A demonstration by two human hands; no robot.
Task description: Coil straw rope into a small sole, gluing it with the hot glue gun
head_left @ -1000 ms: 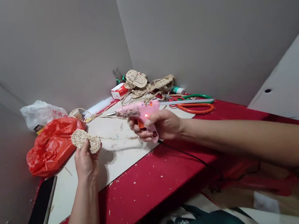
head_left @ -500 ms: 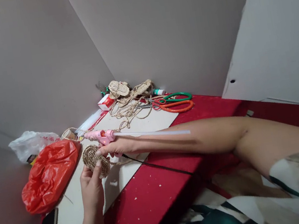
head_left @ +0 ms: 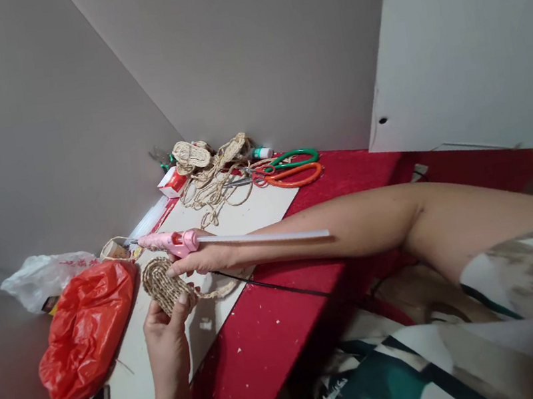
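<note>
My left hand [head_left: 166, 330] pinches an oval coil of braided straw rope [head_left: 164, 284] by its lower edge, thumb on top. A loose rope tail [head_left: 223, 292] runs from the coil to the right. My right hand [head_left: 205, 258] is closed round a pink hot glue gun [head_left: 169, 242], whose nozzle points left. A long clear glue stick [head_left: 262, 235] sticks out of its back, over my forearm. The right thumb also rests on the coil's upper right edge. The glue gun's handle is mostly hidden by my hand.
Scissors with green and orange handles [head_left: 295, 169], a tangle of straw rope [head_left: 209, 191] and a red-white box [head_left: 173, 182] lie at the back. Red [head_left: 89, 328] and white plastic bags [head_left: 46, 278] stand left. A black cord [head_left: 280, 286] crosses the red table edge [head_left: 251, 357].
The coil has turned slightly in my hands, showing more of its flat face. The whole view has shifted and tilted a little. Both hands keep their holds.
</note>
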